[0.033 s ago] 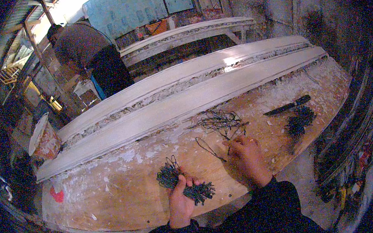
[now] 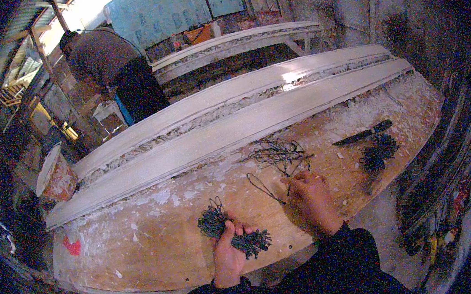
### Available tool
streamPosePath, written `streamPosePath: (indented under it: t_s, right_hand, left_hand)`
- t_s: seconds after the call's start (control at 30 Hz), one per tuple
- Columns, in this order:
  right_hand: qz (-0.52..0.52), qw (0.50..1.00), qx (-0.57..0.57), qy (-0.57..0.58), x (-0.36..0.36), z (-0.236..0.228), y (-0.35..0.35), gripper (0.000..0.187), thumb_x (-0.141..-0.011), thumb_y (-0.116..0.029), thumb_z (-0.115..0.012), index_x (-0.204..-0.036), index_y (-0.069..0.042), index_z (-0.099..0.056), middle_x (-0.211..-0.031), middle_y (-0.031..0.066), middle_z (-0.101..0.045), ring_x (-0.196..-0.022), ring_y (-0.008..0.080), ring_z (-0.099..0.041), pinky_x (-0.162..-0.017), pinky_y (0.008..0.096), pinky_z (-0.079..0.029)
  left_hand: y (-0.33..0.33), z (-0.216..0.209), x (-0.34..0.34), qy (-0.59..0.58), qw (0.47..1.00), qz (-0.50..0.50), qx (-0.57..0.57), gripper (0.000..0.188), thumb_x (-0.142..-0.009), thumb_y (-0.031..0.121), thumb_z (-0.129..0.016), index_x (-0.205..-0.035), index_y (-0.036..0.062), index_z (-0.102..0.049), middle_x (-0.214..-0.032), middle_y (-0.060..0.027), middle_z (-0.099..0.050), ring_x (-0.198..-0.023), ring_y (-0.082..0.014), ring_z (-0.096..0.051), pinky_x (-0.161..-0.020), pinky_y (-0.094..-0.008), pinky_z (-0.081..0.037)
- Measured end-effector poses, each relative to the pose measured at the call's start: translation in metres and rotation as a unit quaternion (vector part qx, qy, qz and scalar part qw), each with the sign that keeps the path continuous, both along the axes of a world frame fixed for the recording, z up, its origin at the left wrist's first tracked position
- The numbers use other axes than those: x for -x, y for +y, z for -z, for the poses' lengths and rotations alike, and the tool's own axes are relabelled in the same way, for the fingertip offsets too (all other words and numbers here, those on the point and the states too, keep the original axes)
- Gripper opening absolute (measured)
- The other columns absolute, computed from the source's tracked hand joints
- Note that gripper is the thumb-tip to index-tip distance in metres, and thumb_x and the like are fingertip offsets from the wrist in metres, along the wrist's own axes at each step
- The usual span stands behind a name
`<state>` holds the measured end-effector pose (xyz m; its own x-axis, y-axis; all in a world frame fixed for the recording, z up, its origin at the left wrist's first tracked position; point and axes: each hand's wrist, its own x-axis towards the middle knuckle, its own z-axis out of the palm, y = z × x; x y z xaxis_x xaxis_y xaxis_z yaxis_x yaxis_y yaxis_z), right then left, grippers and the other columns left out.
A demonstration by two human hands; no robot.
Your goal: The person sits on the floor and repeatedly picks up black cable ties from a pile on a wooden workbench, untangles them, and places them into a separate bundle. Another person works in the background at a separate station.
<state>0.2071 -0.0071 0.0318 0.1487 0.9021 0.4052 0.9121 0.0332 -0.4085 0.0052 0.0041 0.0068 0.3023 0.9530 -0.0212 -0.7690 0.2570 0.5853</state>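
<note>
My left hand (image 2: 232, 253) is closed round a bundle of dark cord loops (image 2: 212, 222); the looped ends stick out past the thumb and the cut ends fan out on the other side. My right hand (image 2: 307, 192) is pinched shut at a dark cord loop (image 2: 288, 171), beside a loose pile of similar loops (image 2: 277, 152). One separate loop (image 2: 262, 184) lies between my hands on the wooden tabletop (image 2: 159, 233). To the right rest a dark-handled knife (image 2: 364, 133) and a second dark bundle (image 2: 378, 152).
White-coated long mouldings (image 2: 217, 130) run along the table's far side. At its left end stands a smeared bucket (image 2: 58, 175), with a red scrap (image 2: 72, 245) nearer me. Beyond the table another person (image 2: 116, 68) bends over. A white bench (image 2: 227, 43) stands behind.
</note>
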Motion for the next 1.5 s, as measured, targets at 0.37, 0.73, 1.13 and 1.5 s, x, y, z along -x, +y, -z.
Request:
streamPosePath:
  t_s: [0.37, 0.73, 1.13, 1.5]
  right_hand:
    - [0.007, 0.999, 0.035, -0.004, -0.005, 0.007, -0.001, 0.020, -0.072, -0.016, -0.061, -0.092, -0.015, -0.064, -0.091, 0.0101, -0.055, -0.088, 0.0304, -0.051, -0.086, 0.0429, -0.031]
    - [-0.002, 0.964, -0.198, 0.178, 0.005, -0.001, -0.008, 0.015, -0.076, -0.004, -0.061, -0.089, -0.009, -0.063, -0.084, 0.0096, -0.057, -0.081, 0.0264, -0.055, -0.076, 0.0377, -0.042]
    - [-0.128, 0.949, -0.247, 0.152, 0.009, 0.001, -0.017, 0.016, -0.075, -0.001, -0.058, -0.090, -0.007, -0.061, -0.087, 0.0094, -0.064, -0.083, 0.0256, -0.060, -0.075, 0.0342, -0.045]
    - [-0.369, 0.904, -0.157, 0.152, 0.041, -0.007, -0.015, 0.024, -0.071, -0.009, -0.061, -0.095, -0.011, -0.064, -0.091, 0.0045, -0.064, -0.087, 0.0269, -0.060, -0.076, 0.0369, -0.046]
  left_hand:
    - [0.000, 0.000, 0.002, -0.036, 0.999, 0.007, 0.032, 0.016, -0.087, 0.023, -0.054, -0.096, 0.0119, -0.048, -0.071, -0.0012, -0.046, -0.073, -0.0200, -0.050, -0.075, -0.0397, -0.042]
    - [0.003, 0.004, 0.003, -0.054, 0.998, 0.028, 0.036, 0.017, -0.088, 0.026, -0.052, -0.094, 0.0107, -0.049, -0.073, -0.0035, -0.050, -0.075, -0.0219, -0.052, -0.076, -0.0405, -0.044]
    - [0.002, 0.005, 0.006, -0.045, 0.980, 0.184, 0.058, 0.020, -0.090, 0.031, -0.046, -0.090, 0.0121, -0.053, -0.117, -0.0147, -0.053, -0.104, -0.0337, -0.051, -0.087, -0.0488, -0.042]
    - [0.003, -0.005, 0.002, -0.052, 0.994, 0.098, 0.022, 0.021, -0.090, 0.031, -0.046, -0.089, 0.0102, -0.050, -0.120, -0.0205, -0.049, -0.112, -0.0333, -0.047, -0.094, -0.0468, -0.038]
